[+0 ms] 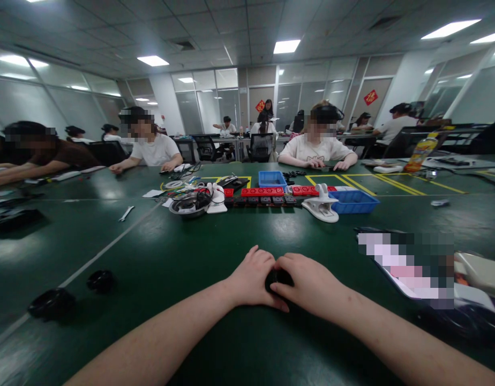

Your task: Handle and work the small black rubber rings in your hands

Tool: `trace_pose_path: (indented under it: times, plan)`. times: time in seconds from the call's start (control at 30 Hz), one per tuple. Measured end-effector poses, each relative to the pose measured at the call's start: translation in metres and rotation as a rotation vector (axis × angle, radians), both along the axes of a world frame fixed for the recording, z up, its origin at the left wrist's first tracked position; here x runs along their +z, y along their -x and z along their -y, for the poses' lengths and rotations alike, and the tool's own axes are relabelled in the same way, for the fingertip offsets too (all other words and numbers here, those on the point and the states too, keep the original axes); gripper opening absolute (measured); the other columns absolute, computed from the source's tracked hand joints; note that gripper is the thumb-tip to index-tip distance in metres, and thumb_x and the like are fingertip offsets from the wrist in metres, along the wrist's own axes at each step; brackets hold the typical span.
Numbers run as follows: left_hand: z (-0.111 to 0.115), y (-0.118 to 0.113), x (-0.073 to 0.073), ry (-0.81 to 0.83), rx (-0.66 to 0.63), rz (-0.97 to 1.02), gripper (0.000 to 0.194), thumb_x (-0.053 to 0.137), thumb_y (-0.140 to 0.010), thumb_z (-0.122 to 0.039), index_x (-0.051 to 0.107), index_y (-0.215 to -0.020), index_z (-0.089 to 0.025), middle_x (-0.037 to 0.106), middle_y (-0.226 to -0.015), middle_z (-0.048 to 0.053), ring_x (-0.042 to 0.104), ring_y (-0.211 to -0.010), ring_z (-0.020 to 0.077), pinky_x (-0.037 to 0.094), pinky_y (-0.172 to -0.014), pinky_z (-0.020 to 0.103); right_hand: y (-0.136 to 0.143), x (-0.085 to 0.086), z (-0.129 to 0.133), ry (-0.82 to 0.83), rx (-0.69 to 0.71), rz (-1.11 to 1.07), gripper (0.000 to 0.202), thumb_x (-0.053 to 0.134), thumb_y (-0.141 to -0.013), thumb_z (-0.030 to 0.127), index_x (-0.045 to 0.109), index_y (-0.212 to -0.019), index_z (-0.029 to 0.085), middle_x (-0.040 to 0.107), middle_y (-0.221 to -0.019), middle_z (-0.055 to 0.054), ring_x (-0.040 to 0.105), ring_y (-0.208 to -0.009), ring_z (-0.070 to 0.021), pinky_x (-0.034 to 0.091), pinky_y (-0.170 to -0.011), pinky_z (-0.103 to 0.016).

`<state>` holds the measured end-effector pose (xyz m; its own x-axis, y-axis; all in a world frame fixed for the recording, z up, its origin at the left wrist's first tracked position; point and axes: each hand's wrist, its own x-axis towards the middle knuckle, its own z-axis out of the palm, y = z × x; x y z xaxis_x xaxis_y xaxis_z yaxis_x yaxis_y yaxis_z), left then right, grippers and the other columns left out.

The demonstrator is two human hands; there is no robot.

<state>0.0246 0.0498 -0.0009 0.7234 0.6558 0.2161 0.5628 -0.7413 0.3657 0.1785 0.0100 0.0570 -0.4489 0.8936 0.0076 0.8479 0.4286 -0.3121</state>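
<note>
My left hand and my right hand meet close above the green table. Between them is a black rounded piece, mostly covered by my fingers, so I cannot make out its kind. The fingers of both hands are curled around it from either side. To the left lie two black ring-shaped pieces, a larger one and a smaller one.
Ahead stand red power strips, a white clamp base, blue trays and a bowl of cables. A wrench lies left. Blurred dark objects sit at right. People work across the table.
</note>
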Motion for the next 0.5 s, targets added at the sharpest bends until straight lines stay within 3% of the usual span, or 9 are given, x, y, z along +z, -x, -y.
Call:
trace_pose_path:
  times: [0.13,0.5]
  plan:
    - [0.0014,-0.0019,-0.0014,-0.008,-0.010,-0.018,0.056,0.065,-0.057,-0.060,0.053,-0.097,-0.021,0.054,-0.094,0.002,0.049,-0.094,0.0231,0.017,-0.103,0.049,0.0038,-0.0069,-0.0020,0.006,-0.019,0.022,0.019,0.055,-0.073,0.031,0.059,-0.086,0.017,0.058,-0.087,-0.008,0.055,-0.081,-0.0212,0.042,-0.072,-0.032]
    - [0.0014,-0.0025,-0.0027,0.010,-0.013,0.022,0.053,0.069,-0.055,-0.051,0.053,-0.096,-0.021,0.055,-0.092,0.001,0.050,-0.094,0.0224,0.018,-0.103,0.047,0.0038,-0.0034,-0.0021,0.034,-0.030,0.041,0.020,0.056,-0.073,0.031,0.058,-0.087,0.016,0.058,-0.087,-0.008,0.055,-0.078,-0.0204,0.042,-0.068,-0.030]
